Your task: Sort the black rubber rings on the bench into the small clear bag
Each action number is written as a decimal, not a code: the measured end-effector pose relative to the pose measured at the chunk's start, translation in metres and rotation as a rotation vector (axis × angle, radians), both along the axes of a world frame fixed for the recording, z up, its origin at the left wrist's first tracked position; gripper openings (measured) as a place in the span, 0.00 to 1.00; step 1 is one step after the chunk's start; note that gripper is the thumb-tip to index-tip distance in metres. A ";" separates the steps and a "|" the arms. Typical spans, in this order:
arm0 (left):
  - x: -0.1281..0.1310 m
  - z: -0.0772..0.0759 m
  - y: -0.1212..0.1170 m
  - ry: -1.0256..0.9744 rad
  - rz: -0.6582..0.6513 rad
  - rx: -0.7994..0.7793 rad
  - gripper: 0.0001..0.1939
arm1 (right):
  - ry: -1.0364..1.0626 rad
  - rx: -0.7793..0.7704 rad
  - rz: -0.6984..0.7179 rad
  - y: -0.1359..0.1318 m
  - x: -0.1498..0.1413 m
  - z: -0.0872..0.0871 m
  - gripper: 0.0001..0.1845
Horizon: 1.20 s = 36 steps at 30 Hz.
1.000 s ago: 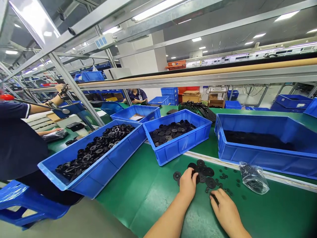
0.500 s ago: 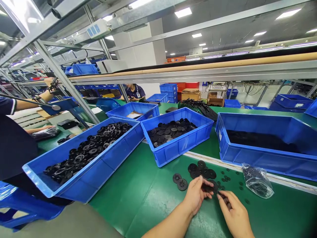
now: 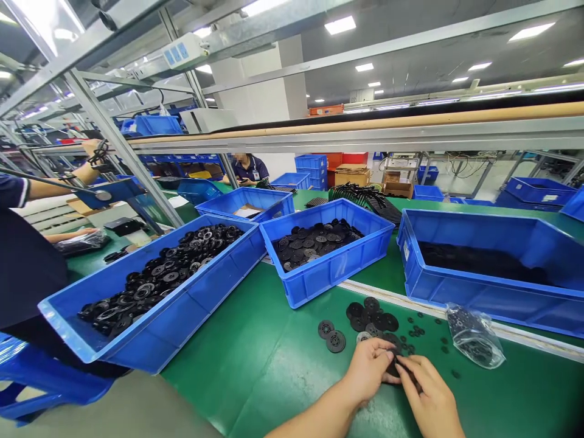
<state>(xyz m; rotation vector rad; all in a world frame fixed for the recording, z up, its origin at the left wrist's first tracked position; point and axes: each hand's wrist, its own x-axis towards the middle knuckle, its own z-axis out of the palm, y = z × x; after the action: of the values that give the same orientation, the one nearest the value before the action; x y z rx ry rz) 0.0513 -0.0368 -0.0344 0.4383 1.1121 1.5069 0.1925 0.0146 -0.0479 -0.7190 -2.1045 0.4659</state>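
Between thumb and fingers my left hand (image 3: 368,370) grips a black disc (image 3: 393,367), partly hidden by the fingers. My right hand (image 3: 427,389) is closed, its thumb and fingertips pressed to the disc's right side. Dark small pieces seem tucked in its curled fingers, too hidden to make out. Just beyond my hands lies a loose group of black discs (image 3: 370,315). Two more discs (image 3: 335,341) lie to the left, one overlapping the other. Several small black rings (image 3: 416,331) are scattered to the right of the group.
A clear plastic bag (image 3: 475,337) of small dark parts lies on the green table (image 3: 246,353). Behind stand blue bins: one with black rings (image 3: 132,340), one with black discs (image 3: 337,274), one with dark contents (image 3: 493,298). A co-worker (image 3: 27,255) is at the left, another (image 3: 249,169) farther back.
My left hand has moved slightly right and down, with the disc turned in its grip. My right fingertips have come against the disc. A greyish disc now shows beside my left hand.
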 end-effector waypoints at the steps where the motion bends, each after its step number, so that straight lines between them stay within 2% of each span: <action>1: 0.000 0.001 0.000 -0.001 -0.002 0.000 0.38 | -0.007 0.009 -0.004 0.000 0.000 0.000 0.17; 9: 0.000 0.003 -0.002 -0.032 -0.043 -0.012 0.38 | -0.039 0.004 -0.045 -0.002 -0.001 0.003 0.22; 13: -0.008 0.009 0.002 -0.022 0.007 0.017 0.34 | -0.032 -0.037 -0.026 0.003 0.003 0.006 0.20; 16: -0.017 0.017 0.004 0.035 0.060 0.072 0.30 | -0.106 -0.086 -0.092 0.015 0.016 0.018 0.19; 19: -0.028 0.021 0.004 0.155 0.164 0.095 0.27 | -0.328 -0.187 -0.201 0.032 0.038 0.036 0.17; 21: -0.038 0.018 0.008 0.232 0.306 0.093 0.26 | -0.506 -0.281 -0.280 0.043 0.055 0.046 0.14; 23: -0.049 0.010 0.015 0.307 0.439 0.068 0.24 | -0.636 -0.361 -0.293 0.051 0.068 0.053 0.14; 26: -0.061 0.000 0.020 0.455 0.534 0.044 0.19 | -0.714 -0.449 -0.272 0.052 0.077 0.060 0.14; 29: -0.063 -0.003 0.014 0.666 0.509 0.058 0.16 | -0.722 -0.469 -0.270 0.047 0.076 0.064 0.12; 33: -0.056 0.000 0.006 1.153 0.323 0.021 0.09 | -0.713 -0.465 -0.339 0.048 0.071 0.062 0.14; 36: -0.050 0.003 0.002 1.396 0.195 0.001 0.10 | -0.691 -0.443 -0.396 0.052 0.067 0.057 0.15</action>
<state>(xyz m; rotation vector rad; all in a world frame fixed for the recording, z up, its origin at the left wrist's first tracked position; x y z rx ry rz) 0.0009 -0.0346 -0.0313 1.5380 2.2359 1.2637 0.2595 0.0661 0.0095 -1.7145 -2.4053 0.5122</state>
